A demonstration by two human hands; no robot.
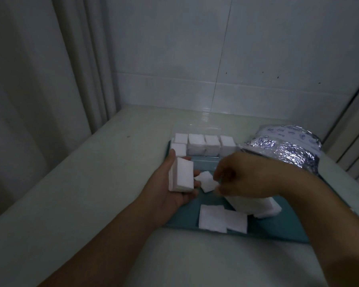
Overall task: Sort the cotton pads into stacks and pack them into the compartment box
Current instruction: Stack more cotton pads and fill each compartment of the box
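My left hand point(170, 183) lies palm up over the teal tray point(184, 221) and holds a thick stack of white square cotton pads point(181, 175) between thumb and fingers. Just right of it, my right hand point(240, 179) pinches a single cotton pad point(206, 181) by its edge. A clear compartment box point(203, 145) stands at the tray's far end, with several stacks of pads in its cells. Loose pads point(212, 219) lie on the tray near me, and a bigger heap of pads point(255, 204) sits under my right wrist.
A silver foil bag point(292, 148) with blue print lies at the right of the box. The tray sits on a pale table point(91, 193) set in a corner, with a tiled wall behind and a curtain at the left.
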